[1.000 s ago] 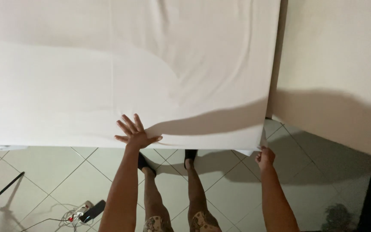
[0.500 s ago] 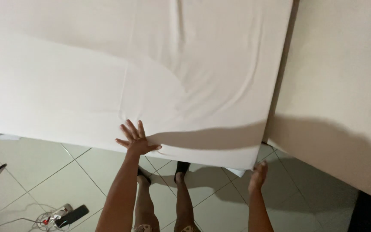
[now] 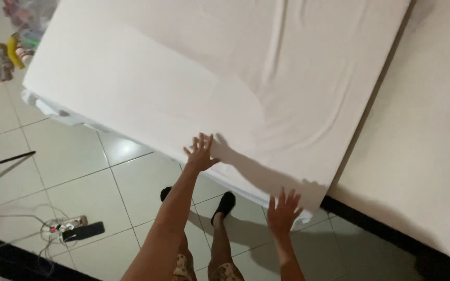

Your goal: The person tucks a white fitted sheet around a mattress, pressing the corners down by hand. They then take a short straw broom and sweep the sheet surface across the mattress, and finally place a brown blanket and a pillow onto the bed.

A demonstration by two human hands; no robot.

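A white sheet (image 3: 194, 78) covers a mattress that fills the upper part of the head view, with creases near its right side. My left hand (image 3: 200, 152) lies flat on the sheet at the mattress's near edge, fingers spread. My right hand (image 3: 283, 211) is open with fingers apart, just below the near right corner of the mattress, close to the hanging sheet edge (image 3: 287, 200). Neither hand holds anything. My legs and dark shoes (image 3: 225, 204) stand on the tiles below.
A cream wall (image 3: 428, 135) with a dark skirting (image 3: 386, 234) runs down the right. On the tiled floor (image 3: 79, 156) at lower left lie a power strip (image 3: 63, 226) with cables and a dark phone (image 3: 83, 231). Cluttered items (image 3: 11, 52) sit at upper left.
The view has swung, so the mattress now lies diagonally. My right hand has risen and opened near the mattress corner. My left hand stays flat on the sheet edge.
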